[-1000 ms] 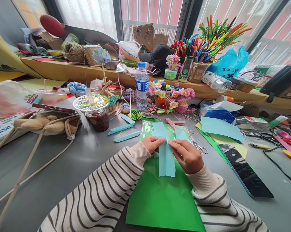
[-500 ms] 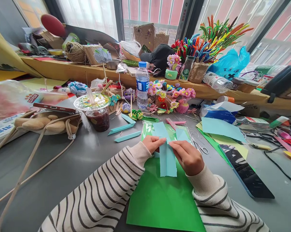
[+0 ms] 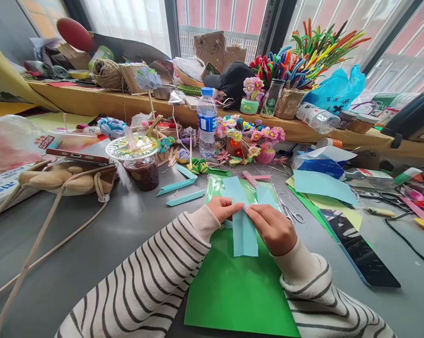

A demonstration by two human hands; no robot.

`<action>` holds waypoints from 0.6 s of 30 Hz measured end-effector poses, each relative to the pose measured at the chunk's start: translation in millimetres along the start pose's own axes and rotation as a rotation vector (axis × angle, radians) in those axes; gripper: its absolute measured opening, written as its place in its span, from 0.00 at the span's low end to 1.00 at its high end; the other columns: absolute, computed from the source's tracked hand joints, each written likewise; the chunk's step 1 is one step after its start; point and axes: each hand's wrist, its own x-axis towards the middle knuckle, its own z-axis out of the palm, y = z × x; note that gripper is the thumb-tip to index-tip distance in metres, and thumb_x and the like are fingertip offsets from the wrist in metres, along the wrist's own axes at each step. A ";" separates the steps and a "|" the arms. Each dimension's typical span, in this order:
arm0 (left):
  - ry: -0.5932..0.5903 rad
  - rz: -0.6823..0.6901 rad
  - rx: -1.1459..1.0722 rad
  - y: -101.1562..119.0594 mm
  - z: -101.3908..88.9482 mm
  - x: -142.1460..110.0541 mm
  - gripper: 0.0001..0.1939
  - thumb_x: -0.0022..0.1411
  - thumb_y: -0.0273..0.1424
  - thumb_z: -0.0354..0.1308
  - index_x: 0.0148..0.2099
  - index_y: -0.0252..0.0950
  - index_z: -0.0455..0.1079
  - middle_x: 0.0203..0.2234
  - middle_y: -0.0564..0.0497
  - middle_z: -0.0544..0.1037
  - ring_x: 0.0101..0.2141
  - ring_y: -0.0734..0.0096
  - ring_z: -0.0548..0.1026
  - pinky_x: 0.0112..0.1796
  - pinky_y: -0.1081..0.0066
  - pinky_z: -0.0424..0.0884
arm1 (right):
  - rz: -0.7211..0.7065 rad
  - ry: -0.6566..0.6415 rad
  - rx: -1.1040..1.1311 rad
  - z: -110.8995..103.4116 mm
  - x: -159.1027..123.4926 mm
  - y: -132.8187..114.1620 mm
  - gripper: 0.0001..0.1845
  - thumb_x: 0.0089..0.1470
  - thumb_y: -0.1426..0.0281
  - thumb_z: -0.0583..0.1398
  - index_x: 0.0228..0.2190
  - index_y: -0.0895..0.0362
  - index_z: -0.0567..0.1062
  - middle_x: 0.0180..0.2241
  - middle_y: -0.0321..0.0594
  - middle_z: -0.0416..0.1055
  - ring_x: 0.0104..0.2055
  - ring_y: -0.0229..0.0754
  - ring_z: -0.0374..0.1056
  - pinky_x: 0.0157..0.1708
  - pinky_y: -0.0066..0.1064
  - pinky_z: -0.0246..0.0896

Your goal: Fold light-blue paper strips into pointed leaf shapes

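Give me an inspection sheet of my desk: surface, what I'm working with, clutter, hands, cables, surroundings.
Surface: grey tabletop; green sheet in front of the person.
Work in hand: light-blue paper strip, creased lengthwise, over the green sheet.
Clutter: folded blue strips and lidded drink cup to the left; small scissors and dark-screened phone to the right.
Hands: left hand and right hand both pinch the strip, fingertips close together.
Cables: black cable at the right side; where it leads cannot be told.
Surroundings: crowded wooden ledge behind, with colourful pipe cleaners; barred windows beyond.
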 end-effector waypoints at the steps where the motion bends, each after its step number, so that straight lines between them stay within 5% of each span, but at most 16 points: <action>1: -0.007 -0.007 -0.010 0.8 0.2 -0.5 0.12 0.45 0.29 0.55 0.14 0.30 0.60 0.07 0.60 0.58 0.12 0.86 0.54 0.17 0.79 0.53 | -0.003 0.000 0.001 -0.2 0.4 -0.1 0.08 0.42 0.82 0.56 0.28 0.67 0.74 0.26 0.47 0.72 0.28 0.42 0.67 0.27 0.32 0.65; 18: -0.014 0.029 -0.010 -1.3 -0.2 -0.6 0.11 0.44 0.29 0.55 0.16 0.29 0.62 0.08 0.60 0.59 0.12 0.87 0.54 0.17 0.79 0.52 | 0.009 -0.011 0.012 -2.8 3.3 -0.9 0.09 0.45 0.82 0.54 0.27 0.65 0.73 0.25 0.46 0.72 0.28 0.41 0.66 0.28 0.31 0.64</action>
